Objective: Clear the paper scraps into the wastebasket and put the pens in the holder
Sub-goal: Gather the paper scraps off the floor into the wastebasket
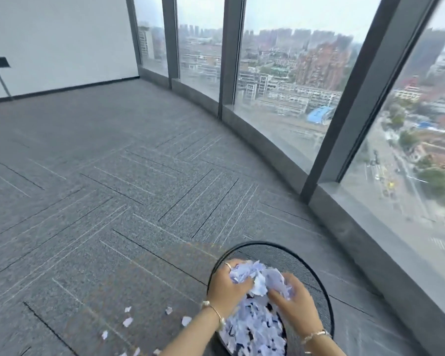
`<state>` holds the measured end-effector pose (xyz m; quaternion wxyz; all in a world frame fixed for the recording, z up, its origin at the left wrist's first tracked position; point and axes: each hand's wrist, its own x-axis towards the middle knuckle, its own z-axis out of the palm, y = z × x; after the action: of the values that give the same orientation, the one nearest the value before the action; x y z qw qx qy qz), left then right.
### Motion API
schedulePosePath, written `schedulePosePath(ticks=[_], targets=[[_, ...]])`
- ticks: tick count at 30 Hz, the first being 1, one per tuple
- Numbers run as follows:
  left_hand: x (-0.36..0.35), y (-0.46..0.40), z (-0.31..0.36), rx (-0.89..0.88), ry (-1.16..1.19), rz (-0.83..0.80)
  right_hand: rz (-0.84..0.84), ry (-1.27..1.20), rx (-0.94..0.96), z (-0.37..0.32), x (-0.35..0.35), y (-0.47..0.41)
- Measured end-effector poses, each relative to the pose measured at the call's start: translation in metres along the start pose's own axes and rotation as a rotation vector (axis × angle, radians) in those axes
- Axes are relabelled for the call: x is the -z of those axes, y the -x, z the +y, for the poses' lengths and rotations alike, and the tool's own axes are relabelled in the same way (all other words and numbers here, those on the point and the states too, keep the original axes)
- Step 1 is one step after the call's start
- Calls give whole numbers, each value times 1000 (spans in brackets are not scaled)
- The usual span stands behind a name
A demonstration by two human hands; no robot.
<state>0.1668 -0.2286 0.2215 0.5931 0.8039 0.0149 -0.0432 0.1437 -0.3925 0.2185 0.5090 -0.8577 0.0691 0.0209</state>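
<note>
While a thick heap of paper scraps (pixel 252 327) already fills the black mesh wastebasket (pixel 306 268) by the windows (pixel 280 80), the left hand (pixel 226 283) and right hand (pixel 290 299) cup one more bundle above it. Loose bits (pixel 127 321) remain on the carpet (pixel 113 188); pens and holder are out of sight.

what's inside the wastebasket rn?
The black mesh wastebasket holds a heap of pale paper scraps. Left hand and right hand grip a bunch above it. The scraps hide the bottom.
</note>
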Motion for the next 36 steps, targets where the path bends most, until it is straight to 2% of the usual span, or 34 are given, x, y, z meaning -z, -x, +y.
schedulePosePath(ticks=[6,9,14,18,23,28,36], targets=[[-27,-14,-21,-61,-75,-139,43,108,48,37,-1,-2],[-27,-16,-23,-72,-25,-119,68,146,99,35,-2,-6],[-27,-17,-25,-64,-72,-52,62,131,112,40,-2,-10],[-28,-16,-28,-102,-89,-70,86,127,142,38,-2,-8],[-28,-17,-29,-53,-47,-56,76,140,138,41,-3,-10],[-28,-16,-29,-112,-38,-87,43,147,122,42,-3,-9],[-28,-14,-24,-114,-77,-90,96,110,150,41,-3,-8]])
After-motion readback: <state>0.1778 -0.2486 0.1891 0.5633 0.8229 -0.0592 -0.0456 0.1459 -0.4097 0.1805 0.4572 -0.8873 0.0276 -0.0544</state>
